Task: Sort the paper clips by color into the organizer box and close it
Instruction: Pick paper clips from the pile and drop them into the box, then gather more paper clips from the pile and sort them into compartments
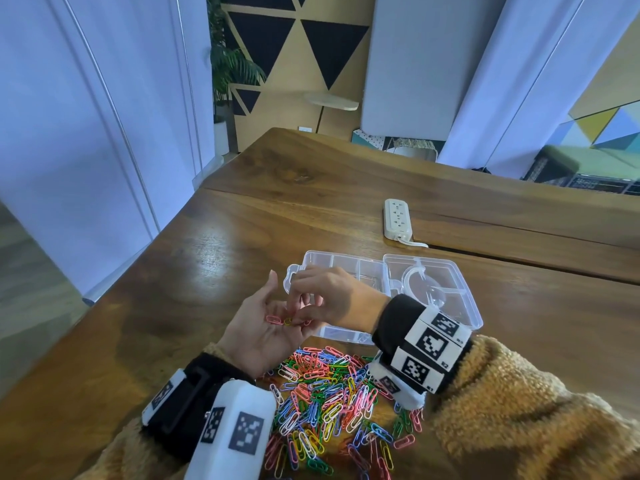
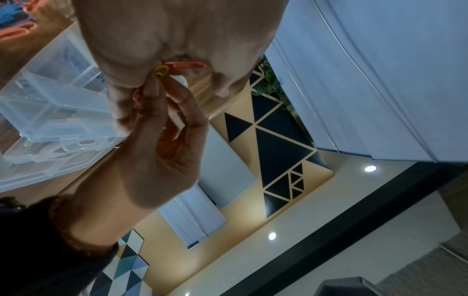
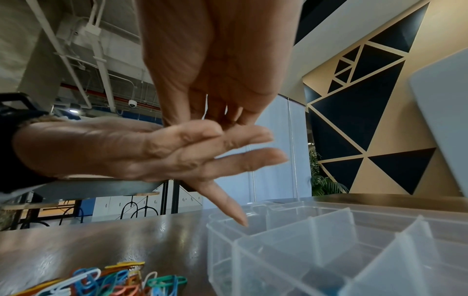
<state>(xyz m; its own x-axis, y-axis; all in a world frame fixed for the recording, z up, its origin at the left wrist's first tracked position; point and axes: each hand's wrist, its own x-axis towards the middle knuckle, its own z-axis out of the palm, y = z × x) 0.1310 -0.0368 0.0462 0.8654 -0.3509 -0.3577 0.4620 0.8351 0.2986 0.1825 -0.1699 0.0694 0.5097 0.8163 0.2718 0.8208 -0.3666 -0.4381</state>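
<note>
Most clips (image 1: 332, 403) still piled at 6 o'clock of open box (image 1: 464, 306); right hand (image 1: 332, 296) pinches yellow clip (image 1: 288, 321) off flat left palm (image 1: 263, 327).

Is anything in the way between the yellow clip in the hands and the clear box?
Nothing visible blocks it. The right hand pinches the yellow clip over the left hand, right beside the open box. The lid lies flat, and the compartments look uncovered.

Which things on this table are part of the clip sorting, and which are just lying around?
Part of the job:
clip pile
organizer box
pink clip and yellow clip in the left hand
right hand, picking among them

Lying about:
power strip
</note>
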